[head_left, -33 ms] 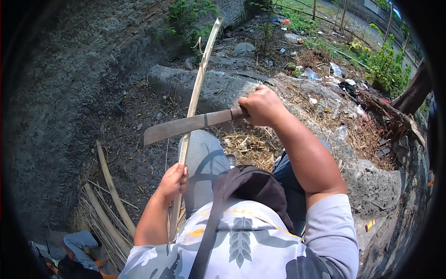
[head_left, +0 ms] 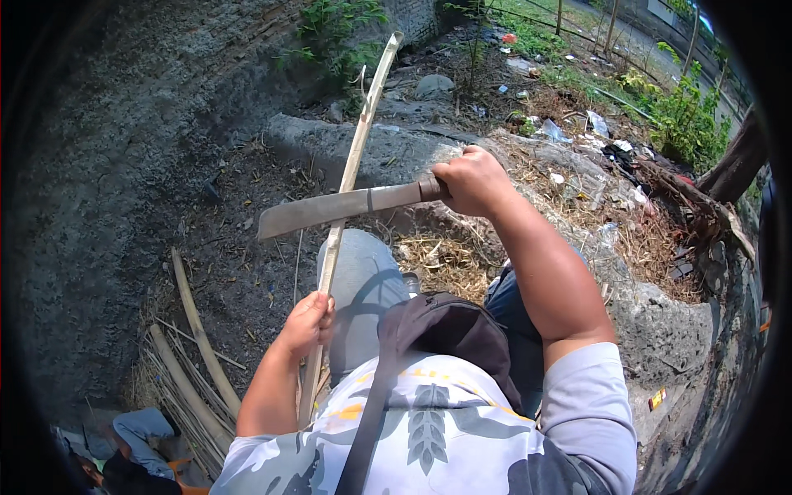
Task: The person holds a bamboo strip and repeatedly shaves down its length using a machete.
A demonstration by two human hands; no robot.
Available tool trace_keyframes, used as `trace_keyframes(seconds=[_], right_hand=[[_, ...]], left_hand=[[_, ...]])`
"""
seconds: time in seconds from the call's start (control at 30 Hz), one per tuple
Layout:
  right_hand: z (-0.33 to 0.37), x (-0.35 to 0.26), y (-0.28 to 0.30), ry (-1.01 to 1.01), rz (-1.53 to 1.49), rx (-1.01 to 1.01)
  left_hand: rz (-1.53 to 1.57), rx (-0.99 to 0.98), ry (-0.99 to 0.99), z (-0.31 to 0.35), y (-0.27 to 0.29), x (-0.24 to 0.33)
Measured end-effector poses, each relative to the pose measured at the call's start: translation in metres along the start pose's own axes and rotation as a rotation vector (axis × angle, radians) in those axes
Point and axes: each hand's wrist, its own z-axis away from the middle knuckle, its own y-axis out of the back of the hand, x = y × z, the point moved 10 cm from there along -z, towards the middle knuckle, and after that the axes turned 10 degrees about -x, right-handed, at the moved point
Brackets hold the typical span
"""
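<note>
A long pale wooden strip, perhaps split bamboo, slants up and away from beside my left leg. My left hand is wrapped round its lower part, and a thin curled shaving hangs off its far end. In my right hand is the handle of a machete, held closed-fisted. Its broad blade points left and crosses over the strip above my left knee; whether the edge touches the wood I cannot tell.
Two thick curved poles and several thin sticks lie at the lower left. A person in blue trousers is behind them. A rough wall rises on the left. Ahead are a concrete ledge, dry litter and plants.
My right hand and the machete have shifted slightly up, away from me, and a little right. The strip's far end has tipped slightly right. My left hand stays almost in place.
</note>
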Motion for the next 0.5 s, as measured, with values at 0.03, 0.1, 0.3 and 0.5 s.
trace_keyframes(seconds=[0.03,0.1,0.3,0.5], right_hand=[[0.002,0.023,0.005,-0.097,0.000,0.030],[0.022,0.089,-0.008,-0.495,-0.243,-0.072],[0.059,0.145,-0.024,-0.666,-0.424,-0.229],[0.020,0.061,-0.019,-0.385,-0.245,-0.220]], left_hand=[[-0.011,0.008,0.032,0.010,-0.001,-0.003],[-0.003,0.008,0.112,0.030,0.008,-0.017],[-0.140,0.059,0.171,0.061,0.024,-0.037],[-0.049,0.097,0.122,0.041,0.011,-0.039]])
